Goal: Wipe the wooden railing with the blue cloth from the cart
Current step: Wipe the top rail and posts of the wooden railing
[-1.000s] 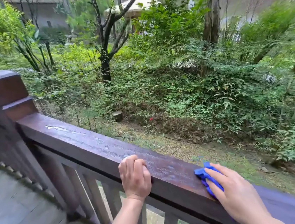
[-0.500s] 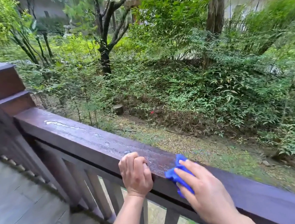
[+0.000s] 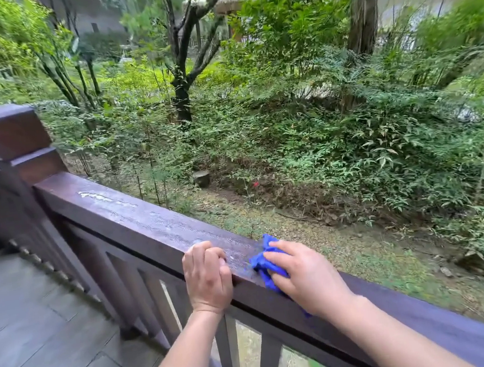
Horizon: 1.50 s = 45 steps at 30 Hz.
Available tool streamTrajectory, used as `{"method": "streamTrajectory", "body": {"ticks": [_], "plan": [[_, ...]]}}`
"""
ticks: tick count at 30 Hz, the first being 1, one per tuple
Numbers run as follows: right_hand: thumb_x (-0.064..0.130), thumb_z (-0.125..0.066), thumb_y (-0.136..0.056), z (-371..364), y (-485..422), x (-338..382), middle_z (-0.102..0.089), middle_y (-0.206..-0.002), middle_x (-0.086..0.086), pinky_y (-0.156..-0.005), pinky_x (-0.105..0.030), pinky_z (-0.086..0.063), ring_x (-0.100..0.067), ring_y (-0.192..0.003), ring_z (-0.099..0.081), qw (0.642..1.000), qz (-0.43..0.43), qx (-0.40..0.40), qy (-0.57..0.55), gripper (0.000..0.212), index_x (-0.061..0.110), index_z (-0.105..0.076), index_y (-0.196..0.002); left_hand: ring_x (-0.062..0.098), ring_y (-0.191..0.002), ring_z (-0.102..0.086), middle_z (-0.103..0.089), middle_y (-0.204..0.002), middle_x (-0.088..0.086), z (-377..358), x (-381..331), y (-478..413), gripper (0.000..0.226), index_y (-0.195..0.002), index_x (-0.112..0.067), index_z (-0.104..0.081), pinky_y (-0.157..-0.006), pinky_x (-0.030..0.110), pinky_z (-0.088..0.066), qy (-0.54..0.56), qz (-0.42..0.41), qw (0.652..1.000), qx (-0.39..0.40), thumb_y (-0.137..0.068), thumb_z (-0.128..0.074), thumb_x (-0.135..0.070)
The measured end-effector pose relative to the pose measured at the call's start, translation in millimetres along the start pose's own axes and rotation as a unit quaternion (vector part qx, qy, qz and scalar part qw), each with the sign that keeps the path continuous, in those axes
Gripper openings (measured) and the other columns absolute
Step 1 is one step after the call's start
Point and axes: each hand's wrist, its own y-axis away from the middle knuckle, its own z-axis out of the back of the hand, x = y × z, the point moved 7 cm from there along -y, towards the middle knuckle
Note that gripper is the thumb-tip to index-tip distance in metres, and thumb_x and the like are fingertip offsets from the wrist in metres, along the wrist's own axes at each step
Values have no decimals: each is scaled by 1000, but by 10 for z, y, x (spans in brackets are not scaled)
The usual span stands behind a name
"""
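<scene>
A dark brown wooden railing [image 3: 135, 213] runs from a square post at the upper left down to the lower right, with wet patches on its top. My left hand [image 3: 207, 277] is curled over the rail's near edge, gripping it. Just to its right, my right hand [image 3: 302, 273] presses a bunched blue cloth [image 3: 263, 262] flat onto the rail top. Most of the cloth is hidden under my palm; its crumpled front sticks out past my fingertips. The cart is not in view.
A square wooden post [image 3: 12, 134] caps the railing at the left. Vertical balusters [image 3: 132, 289] stand below the rail. Grey stone paving [image 3: 35, 342] lies on my side. Beyond the rail are gravel ground, shrubs and trees [image 3: 180, 78].
My right hand has slid the blue cloth leftward along the rail top, ending close beside my left hand. My left hand has kept its grip in the same place.
</scene>
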Motion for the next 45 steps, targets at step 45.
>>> {"method": "streamTrajectory", "body": {"ticks": [45], "plan": [[28,-73,-78,-506,-836,651,-67,-114,-5,-86,-31,-50,-25,-102,-62,977,-168,-100,81,24,19,-71,-101,29,-85,-44,-54,-87,5,338,1855,-981,15,-74,-14,-54,-77,36,-27,-37,44,998,23,-75,-41,-21]]}}
